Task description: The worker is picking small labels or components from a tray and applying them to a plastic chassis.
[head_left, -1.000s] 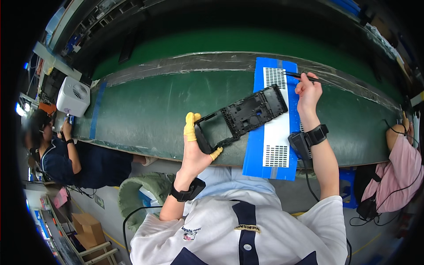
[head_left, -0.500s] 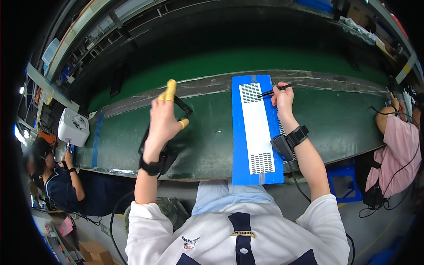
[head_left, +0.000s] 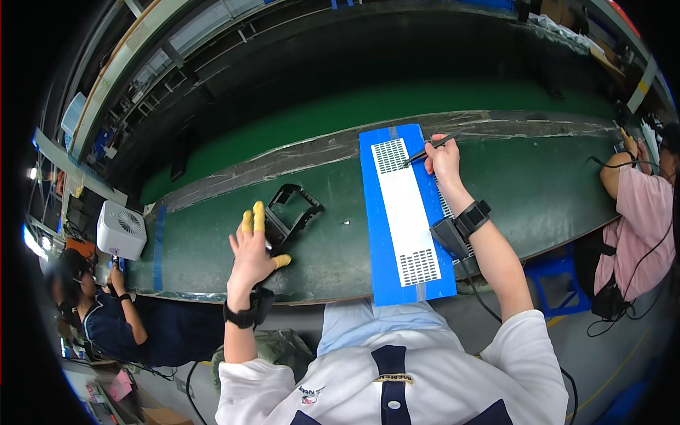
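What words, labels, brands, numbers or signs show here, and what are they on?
White shirt, chest print: small lettering, not copied here.
Tan strip on its dark placket: dark lettering, not copied either.
White sheet: small black rectangles, no readable text.
Black frame: none readable.

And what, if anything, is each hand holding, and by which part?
The right hand holds a slim black tool around its middle. The left hand is at the black frame; grip unclear.

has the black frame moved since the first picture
Yes, leftward: the black frame, overlapping the blue board earlier, is now apart from it, nearer the blue tape strip on the bench.
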A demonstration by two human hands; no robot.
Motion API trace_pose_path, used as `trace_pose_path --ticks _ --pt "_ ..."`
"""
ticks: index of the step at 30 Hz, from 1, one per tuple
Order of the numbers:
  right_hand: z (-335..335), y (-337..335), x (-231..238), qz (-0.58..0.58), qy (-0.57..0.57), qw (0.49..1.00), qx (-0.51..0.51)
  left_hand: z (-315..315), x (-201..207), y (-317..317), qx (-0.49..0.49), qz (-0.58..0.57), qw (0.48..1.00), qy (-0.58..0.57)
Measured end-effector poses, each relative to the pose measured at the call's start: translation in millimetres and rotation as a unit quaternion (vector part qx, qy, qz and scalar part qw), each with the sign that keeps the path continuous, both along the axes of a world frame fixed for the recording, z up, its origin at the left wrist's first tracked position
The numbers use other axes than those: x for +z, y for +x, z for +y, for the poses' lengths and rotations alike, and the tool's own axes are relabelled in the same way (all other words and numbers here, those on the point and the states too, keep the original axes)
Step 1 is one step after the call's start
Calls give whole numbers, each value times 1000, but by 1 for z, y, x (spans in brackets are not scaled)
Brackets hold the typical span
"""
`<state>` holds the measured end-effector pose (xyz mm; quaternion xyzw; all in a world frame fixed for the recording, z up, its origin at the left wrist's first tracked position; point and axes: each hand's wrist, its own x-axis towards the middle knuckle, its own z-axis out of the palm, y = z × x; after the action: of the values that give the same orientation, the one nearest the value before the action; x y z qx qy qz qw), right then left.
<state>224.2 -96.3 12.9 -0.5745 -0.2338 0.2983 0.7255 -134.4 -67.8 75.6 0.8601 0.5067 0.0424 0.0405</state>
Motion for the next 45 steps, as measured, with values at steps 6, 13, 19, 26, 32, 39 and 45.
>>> trace_pose_path --ticks 6,13,19,26,32,39,45 --pt "2 0 -3 -22 -5 1000 -1 -4 -26 -66 35 -131 987 -85" --pt "3 -1 -2 -36 -19 999 3 4 0 -41 43 -308 949 -52" --pt "5 2 -5 -17 2 1000 1 119 3 -7 44 -265 962 47" --pt "3 -7 -3 39 17 998 41 286 2 39 334 -182 923 57" --pt "0 -6 -1 72 7 997 37 275 -23 68 235 -157 955 93" --pt "-2 4 -7 69 38 997 25 88 -7 101 -328 -84 939 -67" --pt "2 5 -3 122 66 990 34 -36 -8 105 -467 12 880 -82"
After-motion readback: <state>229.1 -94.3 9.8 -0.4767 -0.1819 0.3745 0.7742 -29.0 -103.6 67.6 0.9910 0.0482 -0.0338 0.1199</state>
